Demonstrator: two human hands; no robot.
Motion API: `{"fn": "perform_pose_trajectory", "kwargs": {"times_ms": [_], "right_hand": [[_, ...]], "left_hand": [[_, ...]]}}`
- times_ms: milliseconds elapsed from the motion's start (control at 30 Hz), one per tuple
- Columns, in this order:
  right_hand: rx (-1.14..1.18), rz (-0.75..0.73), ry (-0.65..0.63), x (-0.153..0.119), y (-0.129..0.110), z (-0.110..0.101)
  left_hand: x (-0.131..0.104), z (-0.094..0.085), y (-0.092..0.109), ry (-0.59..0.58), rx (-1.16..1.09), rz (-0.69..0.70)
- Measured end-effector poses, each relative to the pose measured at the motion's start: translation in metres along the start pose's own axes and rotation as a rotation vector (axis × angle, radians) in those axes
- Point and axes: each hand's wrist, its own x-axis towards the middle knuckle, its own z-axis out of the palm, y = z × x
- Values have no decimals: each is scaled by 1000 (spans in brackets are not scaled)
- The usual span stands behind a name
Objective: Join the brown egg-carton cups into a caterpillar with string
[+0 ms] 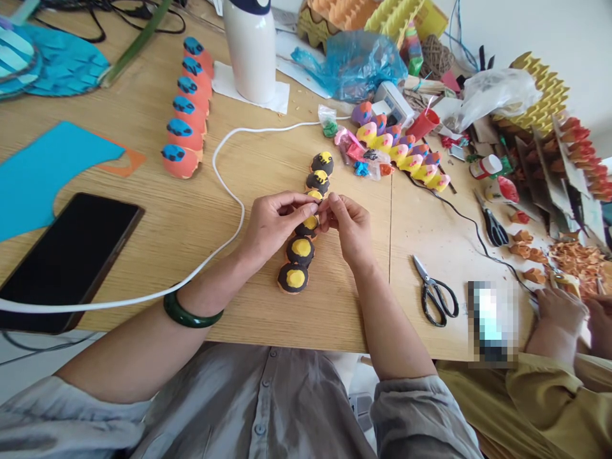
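In front of me on the wooden table lies a row of black clay-covered egg-carton cups with yellow clay on top. The two farthest cups bear small black marks on their yellow caps. Over the middle of the row, my left hand is closed in a pinch, thumb against fingers. My right hand is pinched too, its fingertips close to the left ones. Whatever sits between the fingertips is too small or hidden to make out. Both hands partly cover the middle cups.
Coral cups with blue tops stand left, near a white cable, a white bottle and a black tablet. Scissors lie right. Yellow and purple cups are behind. At far right is another person's hand.
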Motion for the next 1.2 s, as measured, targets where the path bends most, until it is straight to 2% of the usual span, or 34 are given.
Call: {"fn": "perform_pose_trajectory", "kwargs": {"times_ms": [267,500,667,800,1200], "right_hand": [[-29,-22,8,0,2,-1],[-47,-203,72,-4,0,0],[-122,-297,22,-5,4,-1],[-172,-273,-21,-4,6,-1],[-131,-254,0,-4,7,0]], "left_hand": [[0,-1,0,25,-3,1],[0,-1,5,47,-11,-24],[-1,-1,8,56,-19,-47],[-1,-1,8,57,-9,-51],[-1,-1,5,61,-18,-43]]}}
